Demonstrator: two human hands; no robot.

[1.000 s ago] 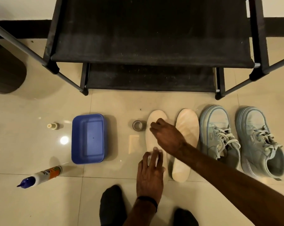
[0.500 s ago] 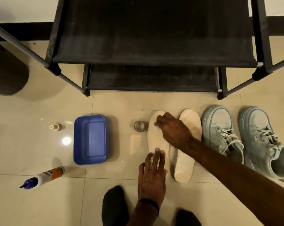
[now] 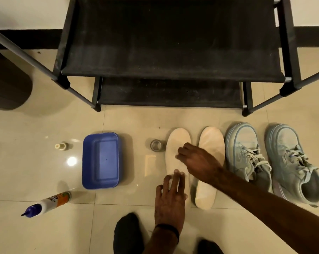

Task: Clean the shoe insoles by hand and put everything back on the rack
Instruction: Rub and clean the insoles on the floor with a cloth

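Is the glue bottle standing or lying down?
Lying down: the glue bottle rests on its side on the floor tiles, blue cap pointing toward the person.

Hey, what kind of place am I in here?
Probably a home entryway or hallway corner: a black fabric shoe rack stands against the wall on glossy tiled floor, with a pair of pale blue sneakers and loose insoles laid out before it.

Glossy floor tiles (image 3: 36, 125) (matt cloth rack (image 3: 173, 43))
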